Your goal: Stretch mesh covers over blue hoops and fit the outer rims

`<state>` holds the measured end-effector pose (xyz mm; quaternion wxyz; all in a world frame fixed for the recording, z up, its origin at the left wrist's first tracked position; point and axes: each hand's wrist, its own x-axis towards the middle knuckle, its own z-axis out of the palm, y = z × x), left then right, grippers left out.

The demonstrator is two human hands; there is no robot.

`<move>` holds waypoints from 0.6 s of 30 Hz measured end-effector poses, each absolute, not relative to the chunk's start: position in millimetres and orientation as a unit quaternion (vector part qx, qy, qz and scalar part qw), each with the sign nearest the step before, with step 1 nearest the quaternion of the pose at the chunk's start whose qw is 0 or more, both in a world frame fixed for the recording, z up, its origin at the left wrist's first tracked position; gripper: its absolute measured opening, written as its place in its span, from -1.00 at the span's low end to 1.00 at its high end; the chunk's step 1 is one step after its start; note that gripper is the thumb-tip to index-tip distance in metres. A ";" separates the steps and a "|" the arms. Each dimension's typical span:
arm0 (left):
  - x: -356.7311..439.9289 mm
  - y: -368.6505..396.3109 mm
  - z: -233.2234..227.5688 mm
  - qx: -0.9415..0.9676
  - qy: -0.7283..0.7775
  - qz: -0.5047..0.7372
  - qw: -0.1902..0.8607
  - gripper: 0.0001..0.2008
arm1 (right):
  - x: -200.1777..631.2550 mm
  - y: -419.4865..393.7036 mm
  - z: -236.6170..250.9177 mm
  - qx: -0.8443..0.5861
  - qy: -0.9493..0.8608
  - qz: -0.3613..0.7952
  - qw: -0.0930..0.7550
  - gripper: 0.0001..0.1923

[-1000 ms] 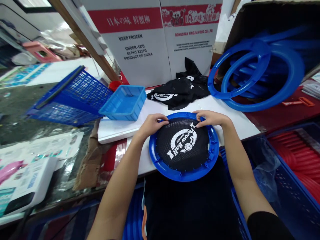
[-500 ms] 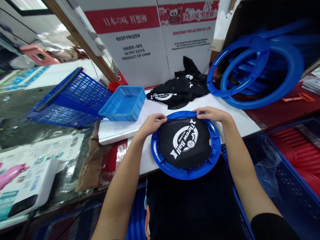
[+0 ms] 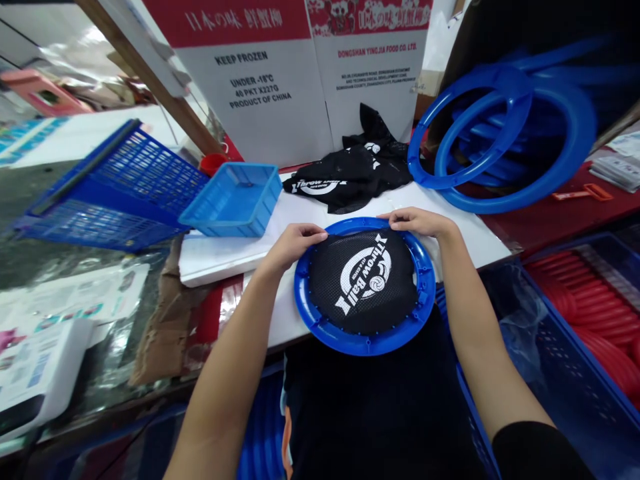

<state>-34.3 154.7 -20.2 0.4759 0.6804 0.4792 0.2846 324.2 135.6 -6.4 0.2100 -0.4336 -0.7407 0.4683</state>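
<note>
A blue plastic ring (image 3: 369,345) lies at the near edge of the white work surface, close to my body. Across its middle stretches a black mesh disc (image 3: 327,283) printed "Throw Ball" in white. Along the near side the mesh meets the row of small pegs on the ring; on the right a gap shows between them. My left hand (image 3: 299,241) pinches the mesh edge at the ring's upper left. At the upper right, my right hand (image 3: 419,221) has its fingers closed at the mesh edge over the rim. The fingertips partly hide the edge there.
Behind the ring lie crumpled black mesh discs (image 3: 345,175), against a white carton (image 3: 280,127). A light blue tray (image 3: 235,200) and a blue basket (image 3: 110,200) stand left. Loose blue rings (image 3: 575,153) lean at the right, above a crate of red rings (image 3: 555,287).
The whole view has shifted slightly, so things appear a little further left and higher. Both hands keep their places at the mesh edge, with little visible movement against the ring.
</note>
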 end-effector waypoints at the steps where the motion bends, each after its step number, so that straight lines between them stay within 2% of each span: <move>1: -34.4 155.3 -21.2 0.675 0.482 0.288 0.479 -0.61 | 324.1 136.1 -7.1 -0.434 -0.741 0.466 0.212 -0.65; 7: -36.6 158.7 -24.3 0.658 0.490 0.293 0.492 -0.67 | 319.7 137.2 -10.8 -0.442 -0.744 0.446 0.226 -0.75; 11: -37.8 157.0 -23.6 0.643 0.492 0.318 0.493 -0.41 | 318.5 138.8 -13.2 -0.439 -0.745 0.443 0.236 -0.81; 13: -37.6 155.8 -23.5 0.642 0.491 0.324 0.492 -0.35 | 319.5 139.8 -13.9 -0.437 -0.746 0.445 0.235 -0.82; 18: -35.1 155.4 -24.0 0.666 0.489 0.309 0.471 -0.47 | 317.5 137.8 -12.6 -0.451 -0.748 0.425 0.238 -0.80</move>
